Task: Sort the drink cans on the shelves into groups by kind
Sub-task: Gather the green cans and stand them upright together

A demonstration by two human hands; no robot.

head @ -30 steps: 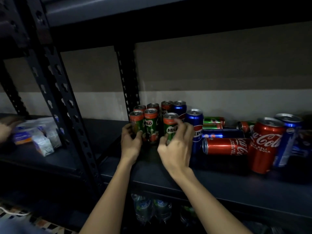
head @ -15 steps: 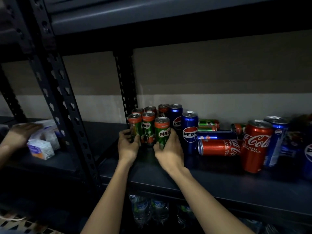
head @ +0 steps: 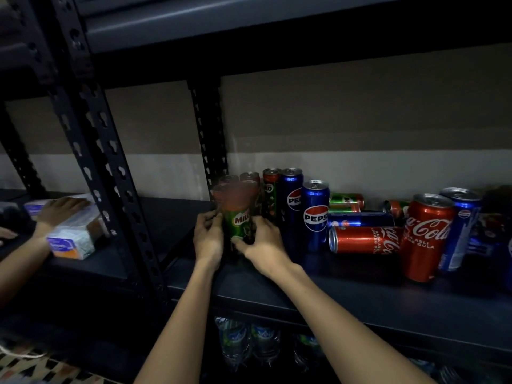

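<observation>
Both hands curl round the blurred green Milo cans (head: 238,217) on the shelf (head: 360,297): the left hand (head: 208,237) grips one side, the right hand (head: 263,246) the other. Upright Pepsi cans (head: 314,214) stand just beside them.

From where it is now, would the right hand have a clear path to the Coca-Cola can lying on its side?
Probably yes. The lying Coca-Cola can rests near the shelf's front with open shelf before it; the right hand, now holding the Milo can, need only skirt the upright Pepsi can.
</observation>
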